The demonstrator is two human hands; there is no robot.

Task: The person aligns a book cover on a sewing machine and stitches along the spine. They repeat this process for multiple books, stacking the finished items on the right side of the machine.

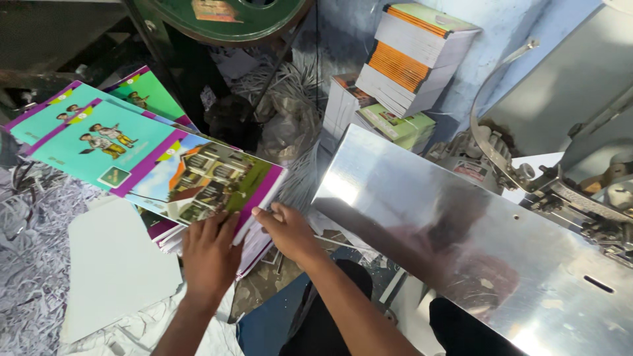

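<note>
Seemingly both hands, left hand [210,254] & right hand [287,231], grip booklet stack [204,181].

So there's a big shiny sheet-metal machine table [461,244] filling the right side, with a grey motor and curved metal bracket [491,155] sitting just behind it. Against the pale blue wall [501,39] a tilted stack of bound books with orange spines [412,56] leans on top of shorter piles with green covers [395,125]. Up top is a dark green round metal wheel [224,16]. Shredded paper trimmings [33,264] cover the floor at left, and a blank white sheet of card [115,264] lies on them.
</note>
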